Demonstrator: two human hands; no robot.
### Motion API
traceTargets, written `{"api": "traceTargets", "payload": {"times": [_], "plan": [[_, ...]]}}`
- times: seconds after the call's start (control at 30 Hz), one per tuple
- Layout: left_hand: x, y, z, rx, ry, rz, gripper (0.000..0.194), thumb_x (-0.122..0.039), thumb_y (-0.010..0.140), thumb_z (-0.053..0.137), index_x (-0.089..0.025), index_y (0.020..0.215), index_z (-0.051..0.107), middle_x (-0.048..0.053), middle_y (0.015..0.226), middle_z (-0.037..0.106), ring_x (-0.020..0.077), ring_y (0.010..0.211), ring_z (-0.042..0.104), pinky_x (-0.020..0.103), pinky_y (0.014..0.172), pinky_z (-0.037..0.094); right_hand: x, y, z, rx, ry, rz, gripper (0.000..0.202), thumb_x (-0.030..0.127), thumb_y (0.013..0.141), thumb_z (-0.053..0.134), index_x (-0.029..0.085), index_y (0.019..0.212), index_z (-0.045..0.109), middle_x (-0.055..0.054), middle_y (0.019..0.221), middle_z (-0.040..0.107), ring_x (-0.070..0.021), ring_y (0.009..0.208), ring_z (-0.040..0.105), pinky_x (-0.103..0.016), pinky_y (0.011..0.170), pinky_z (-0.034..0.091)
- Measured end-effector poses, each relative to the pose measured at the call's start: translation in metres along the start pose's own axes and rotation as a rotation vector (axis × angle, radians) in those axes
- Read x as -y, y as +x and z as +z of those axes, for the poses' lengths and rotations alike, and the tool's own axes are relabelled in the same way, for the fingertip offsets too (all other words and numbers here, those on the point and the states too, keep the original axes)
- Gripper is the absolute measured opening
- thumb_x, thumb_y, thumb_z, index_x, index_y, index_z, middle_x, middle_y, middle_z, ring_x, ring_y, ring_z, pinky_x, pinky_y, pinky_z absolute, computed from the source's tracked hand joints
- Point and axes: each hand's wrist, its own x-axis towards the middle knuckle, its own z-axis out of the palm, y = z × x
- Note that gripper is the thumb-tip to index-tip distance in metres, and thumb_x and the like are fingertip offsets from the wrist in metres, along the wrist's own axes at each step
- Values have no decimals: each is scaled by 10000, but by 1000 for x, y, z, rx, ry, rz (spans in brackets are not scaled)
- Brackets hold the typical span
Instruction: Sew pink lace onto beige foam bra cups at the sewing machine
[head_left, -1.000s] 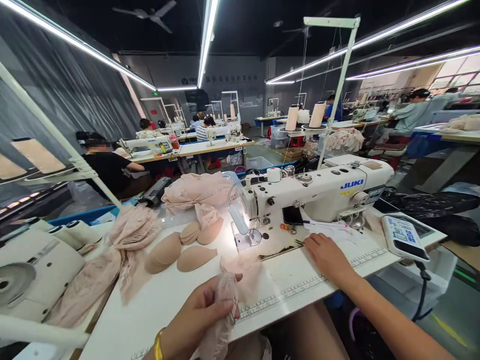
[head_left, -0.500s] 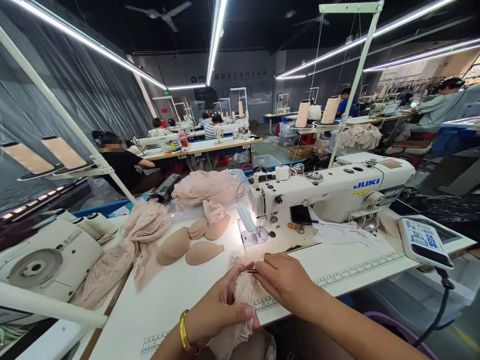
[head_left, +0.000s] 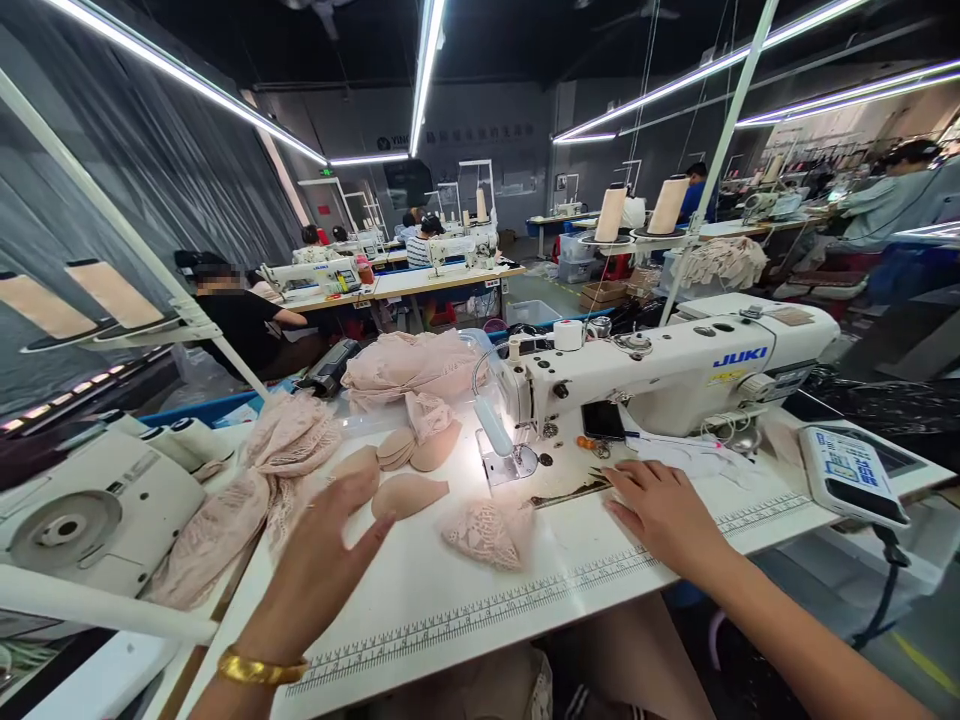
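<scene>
White table point(head_left: 397, 600); white JUKI sewing machine point(head_left: 652, 365) stands along far edge. Left hand point(head_left: 319, 550) spread, looks empty; right hand point(head_left: 660, 510) loosely bent, grip unclear. Pale-pink lace piece point(head_left: 482, 530) lies mid-table toward near edge, beige oval pads point(head_left: 406, 497) by left hand, slim dark tool point(head_left: 595, 471) at right.

tube lights point(head_left: 425, 75) overhead, lamp point(head_left: 493, 426) glaring, edges stretched

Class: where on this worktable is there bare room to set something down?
Free tabletop lies between the left hand, the lace piece and the printed ruler; a narrower patch, between the lace piece and right hand. Crowded: behind the left hand, with beige cups and lace fabric, and beneath the sewing machine.
</scene>
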Motion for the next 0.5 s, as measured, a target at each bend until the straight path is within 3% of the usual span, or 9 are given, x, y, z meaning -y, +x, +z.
{"api": "traceTargets", "payload": {"times": [0.07, 0.13, 0.2, 0.27, 0.33, 0.4, 0.5], "plan": [[-19, 0, 29, 142, -175, 103, 467, -512, 973, 545, -269, 1367, 610, 77, 1377, 667, 315, 1282, 613, 468, 1063, 523, 18, 3, -7, -56, 147, -30, 254, 320, 1036, 524, 178, 1200, 655, -151, 1146, 684, -316, 1026, 613, -422, 852, 462], [-38, 2, 57, 246, -240, 106, 441, -437, 947, 590, -231, 1334, 633, 107, 1354, 674, 325, 1264, 613, 512, 1084, 494, 51, 9, -12, -19, 395, -85, 237, 341, 1049, 533, 176, 1170, 651, -119, 1043, 680, -274, 978, 611, -395, 859, 474], [-50, 7, 79, 293, -262, 74, 386, -395, 891, 650, -176, 1207, 684, 126, 1160, 734, 331, 1098, 674, 522, 982, 540, 87, 15, -11, 95, 541, -90, 256, 375, 999, 634, 176, 1159, 647, -91, 985, 670, -258, 923, 603, -366, 803, 476], [-53, 11, 89, 306, -275, 65, 257, -359, 874, 656, -164, 1033, 710, 80, 896, 731, 289, 867, 695, 449, 799, 583, 115, 24, -3, 149, 567, -48, 202, 328, 931, 701, 161, 1035, 654, -77, 916, 653, -251, 865, 583, -359, 768, 454], [-50, 12, 88, 302, -290, 76, 186, -339, 910, 614, -176, 924, 703, 39, 770, 682, 240, 742, 666, 374, 688, 566, 127, 34, 5, 190, 637, 27, 63, 188, 908, 631, 177, 847, 622, -34, 802, 610, -208, 775, 553, -316, 702, 408], [-44, 10, 76, 222, -326, 114, 204, -331, 968, 569, -188, 923, 707, 44, 820, 688, 219, 782, 665, 348, 722, 559, 126, 44, 9, 226, 807, 134, 138, 161, 908, 568, 193, 776, 590, 16, 689, 530, -162, 668, 496, -277, 630, 353], [-39, -3, 49, -102, -375, 311, 186, -218, 1008, 570, -241, 1104, 728, 52, 977, 708, 198, 917, 653, 321, 810, 539, 115, 54, 7, 219, 1074, 237, 175, 322, 967, 559, 214, 851, 634, 53, 622, 422, -138, 599, 417, -261, 587, 315]]}}
